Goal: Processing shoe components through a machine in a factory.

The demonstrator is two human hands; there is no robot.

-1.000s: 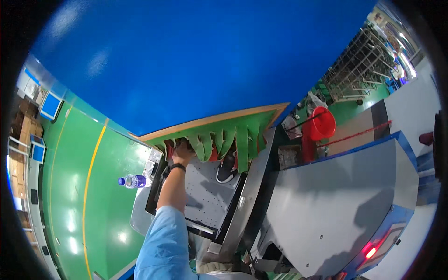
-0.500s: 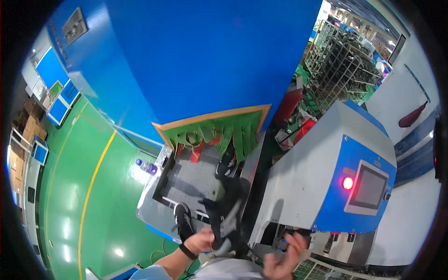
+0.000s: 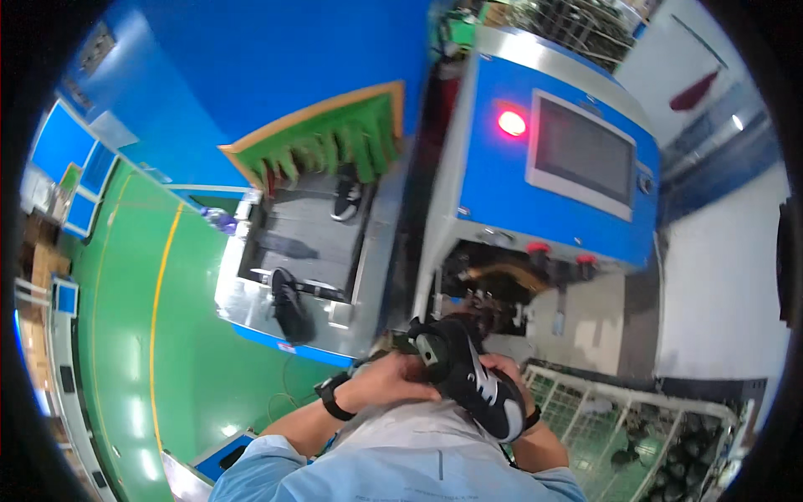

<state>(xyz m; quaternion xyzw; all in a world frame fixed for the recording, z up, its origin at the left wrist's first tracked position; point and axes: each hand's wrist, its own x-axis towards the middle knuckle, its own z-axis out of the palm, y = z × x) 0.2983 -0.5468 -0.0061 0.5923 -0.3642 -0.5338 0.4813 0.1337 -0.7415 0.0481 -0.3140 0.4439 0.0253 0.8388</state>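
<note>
Black shoe [image 3: 468, 376]: white-soled, held at chest height between both hands, above the wire basket [image 3: 669, 427].
Handling: likely light, soft upper, stiffer sole; best gripped at heel and toe.
Left hand [image 3: 389, 381]: curled over the heel end.
Right hand [image 3: 510, 372]: cupped under the toe side.
Beyond: another shoe [image 3: 288, 305] on the conveyor [image 3: 301, 234].

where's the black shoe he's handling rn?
Head view, lower centre: the black-and-white shoe is held between the left hand and right hand, beside the wire basket.

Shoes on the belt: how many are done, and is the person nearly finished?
Two black shoes look done: one rides the conveyor belt near the green flaps, another lies at its near end. In hand: a black and white shoe, held by the left hand and right hand. The wire basket holds dark items; how many are left is unclear.
</note>
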